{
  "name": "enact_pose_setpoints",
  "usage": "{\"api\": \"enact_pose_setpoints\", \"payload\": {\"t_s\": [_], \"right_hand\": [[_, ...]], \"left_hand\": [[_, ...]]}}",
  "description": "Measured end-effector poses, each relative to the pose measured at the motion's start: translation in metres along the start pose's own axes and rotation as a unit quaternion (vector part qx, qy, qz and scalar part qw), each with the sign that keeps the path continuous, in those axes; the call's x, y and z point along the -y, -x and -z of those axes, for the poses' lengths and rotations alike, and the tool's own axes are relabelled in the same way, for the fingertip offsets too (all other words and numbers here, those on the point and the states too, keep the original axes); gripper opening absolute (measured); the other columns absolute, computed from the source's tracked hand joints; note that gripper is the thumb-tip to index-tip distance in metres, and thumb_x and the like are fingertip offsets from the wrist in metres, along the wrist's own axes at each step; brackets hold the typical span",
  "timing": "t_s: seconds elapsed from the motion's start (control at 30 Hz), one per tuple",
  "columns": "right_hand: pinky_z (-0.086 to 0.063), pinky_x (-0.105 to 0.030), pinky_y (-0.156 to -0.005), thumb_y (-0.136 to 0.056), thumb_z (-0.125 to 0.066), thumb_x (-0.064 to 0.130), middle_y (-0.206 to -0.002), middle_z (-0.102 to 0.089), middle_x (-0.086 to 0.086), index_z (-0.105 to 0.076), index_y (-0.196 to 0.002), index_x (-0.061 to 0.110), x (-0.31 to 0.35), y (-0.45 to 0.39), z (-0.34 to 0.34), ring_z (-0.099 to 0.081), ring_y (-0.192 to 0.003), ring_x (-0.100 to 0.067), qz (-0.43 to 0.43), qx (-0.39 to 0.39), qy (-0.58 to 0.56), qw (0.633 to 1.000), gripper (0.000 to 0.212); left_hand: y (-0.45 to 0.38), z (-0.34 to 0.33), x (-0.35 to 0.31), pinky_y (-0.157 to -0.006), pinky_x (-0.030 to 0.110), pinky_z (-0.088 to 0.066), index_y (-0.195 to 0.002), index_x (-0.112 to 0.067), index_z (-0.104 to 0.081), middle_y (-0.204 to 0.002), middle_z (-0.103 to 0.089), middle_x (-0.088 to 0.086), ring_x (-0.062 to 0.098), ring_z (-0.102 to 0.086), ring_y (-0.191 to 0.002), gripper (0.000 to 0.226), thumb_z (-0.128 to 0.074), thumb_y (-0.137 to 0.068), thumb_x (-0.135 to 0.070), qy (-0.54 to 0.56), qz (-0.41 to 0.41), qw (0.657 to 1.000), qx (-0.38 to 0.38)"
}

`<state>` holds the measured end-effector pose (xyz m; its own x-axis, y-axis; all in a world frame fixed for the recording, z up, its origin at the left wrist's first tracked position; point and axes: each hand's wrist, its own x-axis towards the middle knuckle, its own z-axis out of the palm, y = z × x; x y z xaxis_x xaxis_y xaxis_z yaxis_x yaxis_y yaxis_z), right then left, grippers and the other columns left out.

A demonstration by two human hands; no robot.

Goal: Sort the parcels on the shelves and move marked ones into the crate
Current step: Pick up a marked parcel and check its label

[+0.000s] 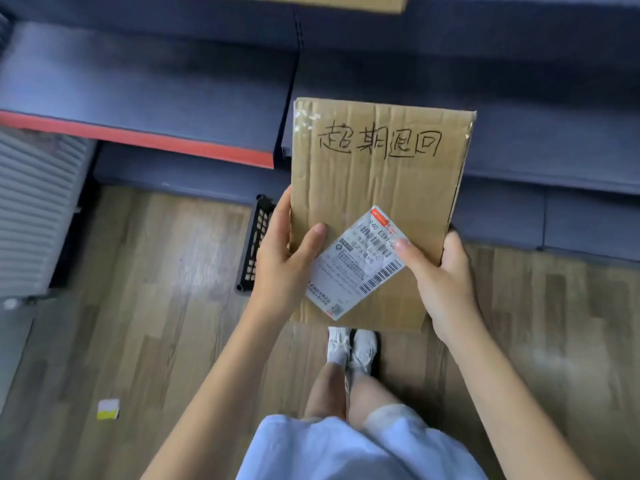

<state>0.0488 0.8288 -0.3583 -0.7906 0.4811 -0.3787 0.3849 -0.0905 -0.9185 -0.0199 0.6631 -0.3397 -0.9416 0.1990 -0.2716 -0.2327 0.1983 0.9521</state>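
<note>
- Currently held: flat cardboard parcel, brown, creased, held up in front of the person over the wooden floor and just before the dark blue shelves.
- Handwriting on parcel: four black marker characters, 超期退回, across the upper part of the face.
- Shipping label: white, stuck askew on the lower part of the parcel; red band at its top corner; printed "940 E591-0…" legible, the rest cut off by a thumb; barcodes and small print too fine to read.
- Clear tape: shiny patch at the parcel's upper left corner.
- Left hand: grips the parcel's left edge, thumb laid on the front face beside the label, fingers curled behind.
- Right hand: grips the parcel's lower right edge, thumb pressed on the label's right corner, fingers behind the cardboard.
- Crate: black, perforated wall; only a narrow strip shows on the floor behind the left hand; contents cannot be seen.
- Shelf edge: red strip along the front of the left shelf.
- Second cardboard piece: partly visible at the top, on an upper shelf.
- Floor item: small white and yellow scrap, lower left.
- Person: white shoes, pale blue garment.
</note>
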Motion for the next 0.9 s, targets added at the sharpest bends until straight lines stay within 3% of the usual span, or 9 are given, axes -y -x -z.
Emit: {"api": "enact_pose_setpoints", "payload": {"t_s": [0.1,0.3,0.5,0.6,0.73,0.9], "right_hand": [[-0.047,-0.023,-0.078,-0.080,-0.068,0.019,-0.090,-0.067,0.015,-0.053,-0.085,0.026,-0.031,-0.007,-0.007,-0.063,-0.083,0.003,-0.043,-0.001,0.007,0.999,0.018],[-0.041,-0.002,-0.063,-0.082,-0.065,0.019,-0.087,-0.062,0.023,-0.049,-0.087,0.033,-0.112,-0.048,-0.033,-0.058,-0.072,0.017,-0.096,-0.035,0.039,0.994,0.022],[-0.047,-0.024,-0.075,-0.083,-0.061,0.006,-0.093,-0.065,0.009,-0.053,-0.092,0.026,-0.196,-0.095,-0.057,-0.062,-0.083,-0.006,-0.139,-0.046,0.036,0.989,0.023],[-0.048,-0.022,-0.073,-0.081,-0.059,0.003,-0.095,-0.066,0.006,-0.055,-0.092,0.025,-0.234,-0.117,-0.063,-0.063,-0.084,-0.008,-0.152,-0.044,0.029,0.987,0.026],[-0.049,-0.018,-0.067,-0.081,-0.060,0.006,-0.096,-0.066,0.007,-0.054,-0.101,0.022,-0.278,-0.140,-0.062,-0.064,-0.083,-0.005,-0.167,-0.053,0.026,0.984,0.027],[-0.051,-0.030,-0.082,-0.081,-0.060,0.002,-0.101,-0.066,0.004,-0.051,-0.104,0.020,-0.324,-0.155,-0.059,-0.064,-0.090,-0.012,-0.200,-0.053,0.029,0.978,0.030]], "left_hand": [[-0.005,-0.003,0.032,-0.098,0.048,-0.046,-0.138,-0.019,-0.037,-0.128,-0.056,0.002,0.018,-0.057,-0.115,0.059,-0.055,-0.082,-0.023,-0.004,0.039,0.999,-0.006],[-0.039,-0.014,0.133,-0.102,0.050,-0.040,-0.140,-0.016,-0.034,-0.135,-0.051,0.007,0.024,-0.052,-0.121,0.055,-0.054,-0.089,-0.009,0.001,0.114,0.993,0.000],[-0.089,-0.018,0.223,-0.099,0.048,-0.043,-0.138,-0.019,-0.036,-0.122,-0.058,0.003,0.023,-0.057,-0.111,0.060,-0.052,-0.079,-0.022,-0.015,0.141,0.989,0.033],[-0.108,-0.022,0.271,-0.103,0.046,-0.040,-0.141,-0.014,-0.032,-0.131,-0.053,0.008,0.025,-0.052,-0.119,0.067,-0.053,-0.077,-0.023,-0.010,0.156,0.987,0.038],[-0.127,-0.039,0.325,-0.107,0.044,-0.035,-0.141,-0.008,-0.031,-0.138,-0.047,0.011,0.024,-0.046,-0.126,0.059,-0.053,-0.086,-0.005,-0.006,0.150,0.988,0.043],[-0.145,-0.056,0.370,-0.103,0.040,-0.040,-0.136,-0.003,-0.036,-0.127,-0.053,0.008,0.024,-0.053,-0.115,0.056,-0.053,-0.082,-0.002,-0.010,0.159,0.985,0.066]]}}
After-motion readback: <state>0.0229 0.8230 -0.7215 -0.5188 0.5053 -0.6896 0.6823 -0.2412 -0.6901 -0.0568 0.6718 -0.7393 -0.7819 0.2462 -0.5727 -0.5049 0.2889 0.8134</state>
